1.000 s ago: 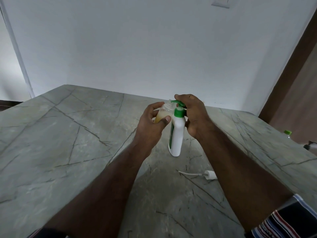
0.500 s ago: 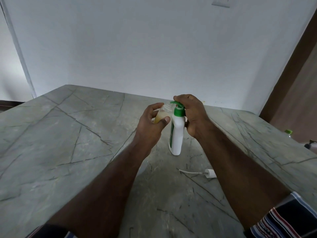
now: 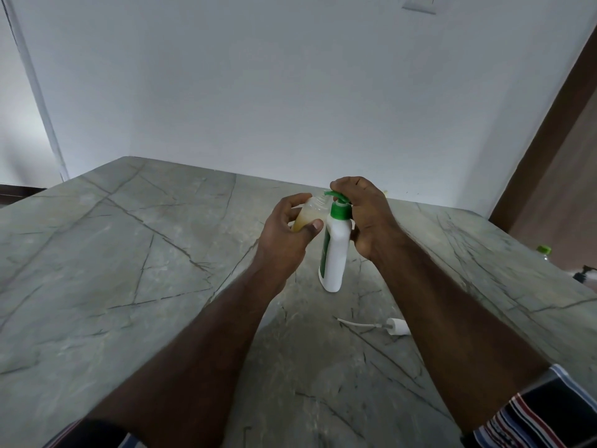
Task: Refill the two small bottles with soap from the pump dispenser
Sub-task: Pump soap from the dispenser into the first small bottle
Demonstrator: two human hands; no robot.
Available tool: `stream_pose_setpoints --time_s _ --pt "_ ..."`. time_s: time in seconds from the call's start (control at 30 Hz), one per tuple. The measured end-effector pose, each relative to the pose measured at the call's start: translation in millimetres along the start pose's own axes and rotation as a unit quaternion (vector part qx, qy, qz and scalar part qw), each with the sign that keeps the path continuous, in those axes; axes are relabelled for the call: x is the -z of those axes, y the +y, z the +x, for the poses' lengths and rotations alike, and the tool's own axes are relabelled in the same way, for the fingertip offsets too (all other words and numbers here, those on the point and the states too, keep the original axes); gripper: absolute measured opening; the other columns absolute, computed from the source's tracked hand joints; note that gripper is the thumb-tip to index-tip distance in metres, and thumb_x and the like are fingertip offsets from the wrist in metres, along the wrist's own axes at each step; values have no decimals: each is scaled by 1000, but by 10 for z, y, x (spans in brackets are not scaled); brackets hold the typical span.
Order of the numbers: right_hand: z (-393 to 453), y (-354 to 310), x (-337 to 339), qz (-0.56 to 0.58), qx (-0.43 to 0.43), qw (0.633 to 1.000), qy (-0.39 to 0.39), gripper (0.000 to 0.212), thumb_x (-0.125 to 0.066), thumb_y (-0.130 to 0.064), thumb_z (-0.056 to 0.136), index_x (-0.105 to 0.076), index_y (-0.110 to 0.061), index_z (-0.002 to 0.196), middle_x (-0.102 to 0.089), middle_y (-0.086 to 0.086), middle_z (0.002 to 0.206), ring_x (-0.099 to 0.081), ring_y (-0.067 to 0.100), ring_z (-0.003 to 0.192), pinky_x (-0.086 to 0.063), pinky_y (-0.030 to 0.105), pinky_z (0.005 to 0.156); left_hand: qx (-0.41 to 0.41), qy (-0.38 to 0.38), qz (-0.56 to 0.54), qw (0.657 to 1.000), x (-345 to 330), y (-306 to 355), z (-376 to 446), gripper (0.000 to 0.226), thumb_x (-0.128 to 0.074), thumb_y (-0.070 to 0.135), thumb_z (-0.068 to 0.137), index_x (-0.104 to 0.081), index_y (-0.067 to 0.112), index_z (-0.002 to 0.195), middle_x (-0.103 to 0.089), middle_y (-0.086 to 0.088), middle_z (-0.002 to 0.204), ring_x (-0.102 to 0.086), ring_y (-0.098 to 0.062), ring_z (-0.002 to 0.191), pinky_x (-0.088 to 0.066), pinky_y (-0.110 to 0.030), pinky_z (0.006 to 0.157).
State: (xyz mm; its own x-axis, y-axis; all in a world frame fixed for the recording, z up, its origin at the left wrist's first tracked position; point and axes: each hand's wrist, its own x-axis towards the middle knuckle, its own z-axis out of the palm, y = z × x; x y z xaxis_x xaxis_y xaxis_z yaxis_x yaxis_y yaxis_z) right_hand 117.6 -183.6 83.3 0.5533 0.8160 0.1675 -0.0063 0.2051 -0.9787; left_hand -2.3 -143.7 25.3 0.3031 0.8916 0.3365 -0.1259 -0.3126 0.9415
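Note:
A white pump dispenser (image 3: 335,253) with a green collar and green pump head stands upright on the grey stone table (image 3: 129,270). My right hand (image 3: 365,215) wraps around its neck from the right, fingers over the pump head. My left hand (image 3: 287,231) grips a small clear bottle (image 3: 311,213), partly filled with yellowish soap, tilted with its open mouth right under the green nozzle. Most of the small bottle is hidden by my fingers.
A small white cap with a thin dip tube (image 3: 392,326) lies on the table in front of the dispenser. At the right edge, a green-capped bottle (image 3: 544,250) and a dark-topped object (image 3: 583,274) show below table level. A white wall rises behind.
Both hands, the small bottle and the dispenser keep the same arrangement; only the view shifts slightly.

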Motion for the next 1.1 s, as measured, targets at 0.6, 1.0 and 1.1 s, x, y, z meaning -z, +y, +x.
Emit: stream_pose_setpoints --time_s 0.6,1.0,1.1 --pt "4 16 -2 -3 5 1000 -4 3 -63 -17 90 -64 -18 88 -65 -4 79 -59 11 70 -51 29 67 -4 -3 -6 1000 10 -9 4 41 -72 17 90 -55 38 120 -57 25 105 -58 -1 99 -52 -27 86" --pt "42 -34 53 1 0 1000 5 8 -71 -21 84 -64 -21 82 -66 -6 75 -61 15 73 -51 33 70 3 -5 -21 1000 -13 33 -14 44 -72 18 90 -55 36 126 -60 13 118 -60 -9 107 -55 -41 96" --pt "42 -20 32 11 -1 1000 5 6 -70 -19 85 -65 -20 83 -66 -7 74 -60 14 70 -51 30 66 -2 -3 -23 1000 -12 34 -18 44 -72 16 90 -55 34 126 -60 10 122 -59 -12 109 -55 -41 97"
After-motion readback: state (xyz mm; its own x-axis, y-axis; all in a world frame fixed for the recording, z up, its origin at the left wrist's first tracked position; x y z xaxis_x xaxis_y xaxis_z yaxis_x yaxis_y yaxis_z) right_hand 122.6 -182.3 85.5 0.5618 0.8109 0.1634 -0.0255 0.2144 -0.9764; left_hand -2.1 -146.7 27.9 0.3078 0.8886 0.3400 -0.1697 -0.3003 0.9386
